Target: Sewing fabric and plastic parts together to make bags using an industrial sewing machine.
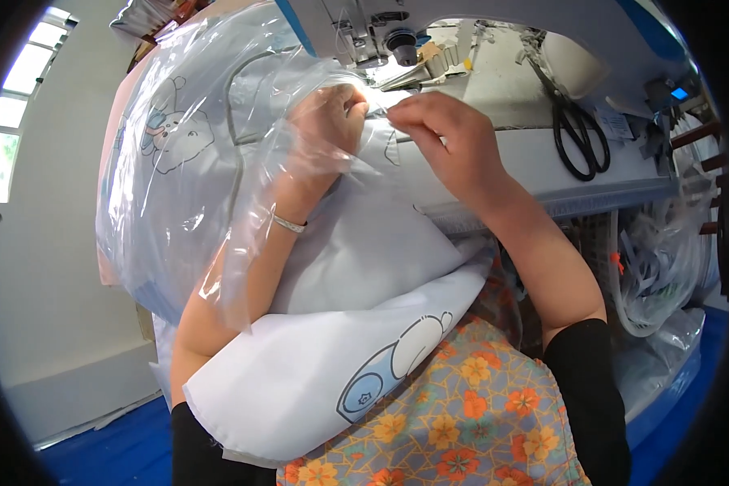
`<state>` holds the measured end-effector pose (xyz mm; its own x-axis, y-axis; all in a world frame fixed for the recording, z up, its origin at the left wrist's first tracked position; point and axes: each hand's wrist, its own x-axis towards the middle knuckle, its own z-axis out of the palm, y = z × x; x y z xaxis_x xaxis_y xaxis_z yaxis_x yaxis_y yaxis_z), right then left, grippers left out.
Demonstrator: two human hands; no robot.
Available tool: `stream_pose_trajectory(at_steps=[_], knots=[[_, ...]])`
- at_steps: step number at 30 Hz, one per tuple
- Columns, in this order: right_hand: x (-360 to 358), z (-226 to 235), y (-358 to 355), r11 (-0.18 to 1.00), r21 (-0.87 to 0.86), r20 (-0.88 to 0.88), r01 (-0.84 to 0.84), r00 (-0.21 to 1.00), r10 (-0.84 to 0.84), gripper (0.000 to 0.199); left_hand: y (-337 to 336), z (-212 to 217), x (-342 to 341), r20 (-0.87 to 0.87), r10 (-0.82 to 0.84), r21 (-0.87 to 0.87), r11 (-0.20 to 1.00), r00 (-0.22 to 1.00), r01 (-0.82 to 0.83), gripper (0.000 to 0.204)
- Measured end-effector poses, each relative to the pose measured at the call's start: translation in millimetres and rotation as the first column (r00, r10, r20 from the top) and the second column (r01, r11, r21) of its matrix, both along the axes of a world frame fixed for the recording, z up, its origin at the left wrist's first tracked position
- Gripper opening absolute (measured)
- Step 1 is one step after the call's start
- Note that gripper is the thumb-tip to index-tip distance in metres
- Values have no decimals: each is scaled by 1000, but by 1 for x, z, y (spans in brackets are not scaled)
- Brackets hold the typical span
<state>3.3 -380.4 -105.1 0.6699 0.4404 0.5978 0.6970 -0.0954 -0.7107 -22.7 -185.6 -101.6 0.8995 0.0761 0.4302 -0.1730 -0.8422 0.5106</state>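
My left hand (326, 121) is closed, its fingers curled beside the needle area of a sewing machine (478, 24). Clear plastic sheeting (247, 186) drapes over that wrist and forearm; what the fingers grip is hidden. Just to the right, my right hand (454, 142) is pinched at the fingertips, a short gap away from the left. Anything between those fingertips is too small to make out. White fabric (364, 251) hangs from below the hands into my lap, folded, with a blue-and-white cartoon print on its lower part.
Black-handled scissors (579, 138) lie on the machine bed at the right. Beyond the table edge, a white basket (624, 300) holds plastic and scraps. Printed material under plastic spreads over the left side. A floral apron (462, 421) covers my lap.
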Motion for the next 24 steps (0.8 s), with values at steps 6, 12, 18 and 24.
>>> stream_pose_trajectory(at_steps=[6,12,18,24], knots=[[-18,-8,0,970,-236,327,53,945,28,10,-2,-5,1,-21,41,-17,999,999,-41,11],[-25,-11,9,951,-309,55,-1,998,19,17,1,-10,5,-73,13,-6,1000,997,-14,14],[-38,-13,19,913,-396,376,101,925,60,14,30,-18,-38,177,55,458,879,983,-132,33],[-40,-17,13,877,-456,379,152,925,37,19,-24,120,-165,-436,-725,-405,688,533,603,11]])
